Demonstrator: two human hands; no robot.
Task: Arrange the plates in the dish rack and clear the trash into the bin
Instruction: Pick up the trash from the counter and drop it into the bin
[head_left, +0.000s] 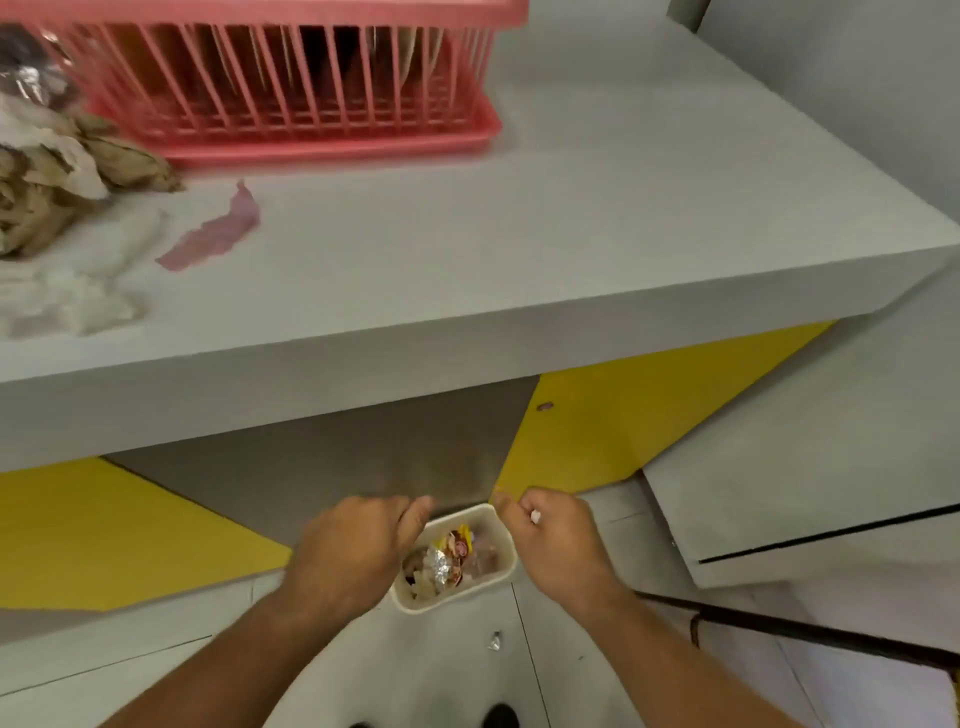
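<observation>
A small cream bin (415, 605) stands on the floor under the table and holds foil and coloured wrappers (448, 557). My left hand (358, 545) hangs over the bin's left rim, fingers loosely curled; nothing shows in it. My right hand (556, 540) hovers over the right rim and pinches a tiny white scrap (535, 516). On the table, the pink dish rack (291, 83) holds plates (415, 47) standing on edge. Crumpled brown paper (52, 182), a pink scrap (213, 234) and white tissue (67, 296) lie at the table's left.
The white table's thick front edge (467, 338) overhangs the bin. Yellow panels (623, 415) flank the gap under it. A foil bit (494, 642) lies on the floor near the bin. A clear wrapper (26, 67) sits beside the rack. My shoe (498, 717) shows at the bottom.
</observation>
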